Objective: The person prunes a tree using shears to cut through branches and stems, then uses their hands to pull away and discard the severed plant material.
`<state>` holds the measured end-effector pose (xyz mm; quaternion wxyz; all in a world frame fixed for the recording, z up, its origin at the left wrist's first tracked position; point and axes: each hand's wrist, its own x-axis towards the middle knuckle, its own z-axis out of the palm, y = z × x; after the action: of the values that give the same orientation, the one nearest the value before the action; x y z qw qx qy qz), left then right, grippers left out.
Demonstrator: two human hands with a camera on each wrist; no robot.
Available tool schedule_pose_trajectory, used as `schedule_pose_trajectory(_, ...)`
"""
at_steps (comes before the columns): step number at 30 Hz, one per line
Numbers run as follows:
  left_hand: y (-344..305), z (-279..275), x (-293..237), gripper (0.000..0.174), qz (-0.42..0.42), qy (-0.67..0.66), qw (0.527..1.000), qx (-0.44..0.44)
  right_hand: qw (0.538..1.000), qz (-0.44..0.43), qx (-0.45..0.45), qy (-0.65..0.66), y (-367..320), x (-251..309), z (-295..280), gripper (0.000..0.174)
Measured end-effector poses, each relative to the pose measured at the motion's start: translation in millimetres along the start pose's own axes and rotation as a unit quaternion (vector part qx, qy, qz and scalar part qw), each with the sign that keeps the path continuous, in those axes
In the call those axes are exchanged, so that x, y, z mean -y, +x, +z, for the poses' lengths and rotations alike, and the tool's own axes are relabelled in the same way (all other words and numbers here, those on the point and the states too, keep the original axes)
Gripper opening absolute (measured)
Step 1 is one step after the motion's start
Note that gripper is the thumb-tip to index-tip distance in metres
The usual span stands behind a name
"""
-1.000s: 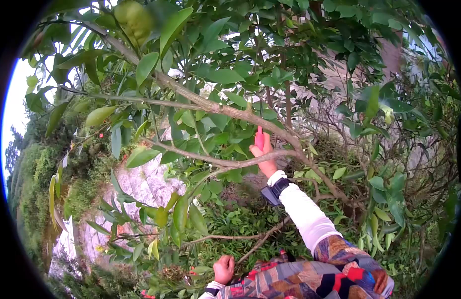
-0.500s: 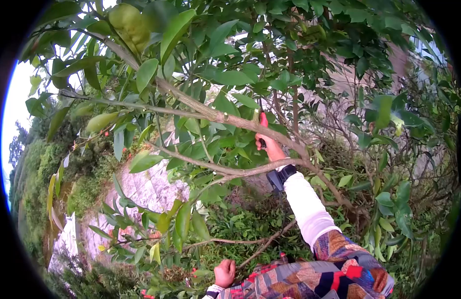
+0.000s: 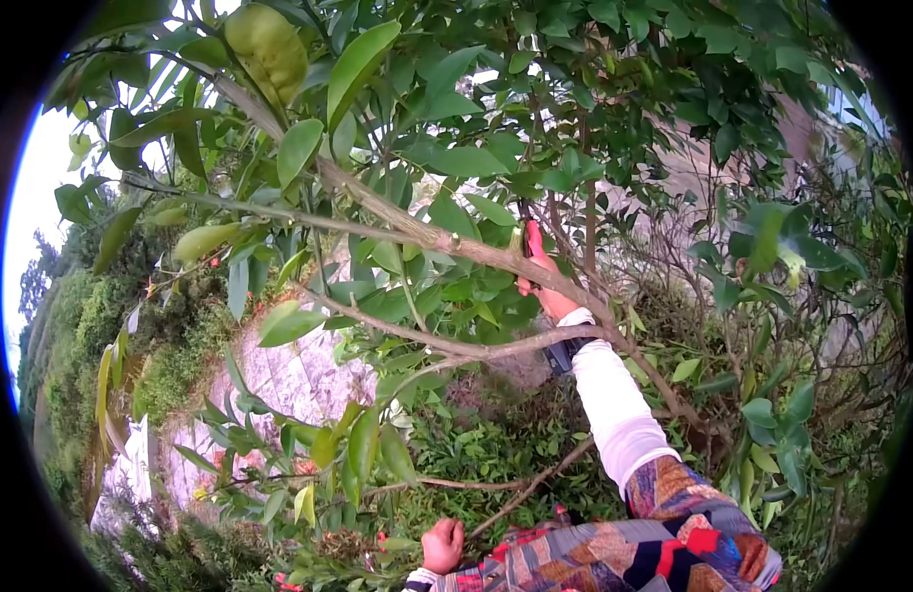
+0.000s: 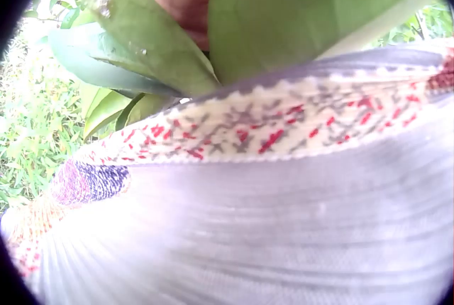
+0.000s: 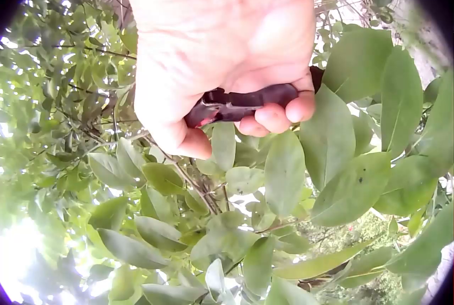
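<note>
My right hand grips pruning shears with red and black handles, behind the thick branch in the head view. The thin dark tip points up among the leaves, close beside a short stub on the branch. In the right wrist view, the fingers curl round the black handle over broad green leaves. My left hand, fingers curled, is low by the patterned garment; I cannot tell whether it holds anything. Leaves cover most of it in the left wrist view.
A lower branch crosses in front of the right wrist. A green fruit hangs at the upper left. Leafy twigs stick out at lower left, and bare thin stems stand at right. Pale rocky ground lies beyond.
My right hand with the shears has moved up and to the right, from in front of the lower branch to partly behind the thick one. The left hand stays low.
</note>
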<state>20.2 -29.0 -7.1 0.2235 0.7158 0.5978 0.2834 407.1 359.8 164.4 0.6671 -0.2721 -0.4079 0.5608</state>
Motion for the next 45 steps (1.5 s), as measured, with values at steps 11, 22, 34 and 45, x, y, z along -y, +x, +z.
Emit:
schedule_pose_trajectory(11, -1.5, 1.4, 4.1, 0.013, 0.002, 0.003, 1.000, 0.008, 0.999, 0.011, 0.047, -0.019, 4.2, -4.4, -11.4, 0.027)
schedule_pose_trajectory(22, -0.4, 1.1, 1.3, 0.014, -0.010, 0.003, 1.000, 0.008, 0.999, 0.011, 0.035, 0.039, -5.0, -0.3, -4.5, 0.031)
schedule_pose_trajectory(34, 0.2, -2.5, -7.0, 0.013, 0.003, 0.002, 1.000, 0.005, 0.974, 0.069, 0.066, 0.204, 6.5, 0.3, -20.5, 0.031)
schedule_pose_trajectory(45, -3.5, -1.2, -8.9, 0.015, 0.008, -0.003, 1.000, -0.001, 0.962, 0.078, 0.044, 0.259, -3.8, 0.6, 6.5, 0.038)
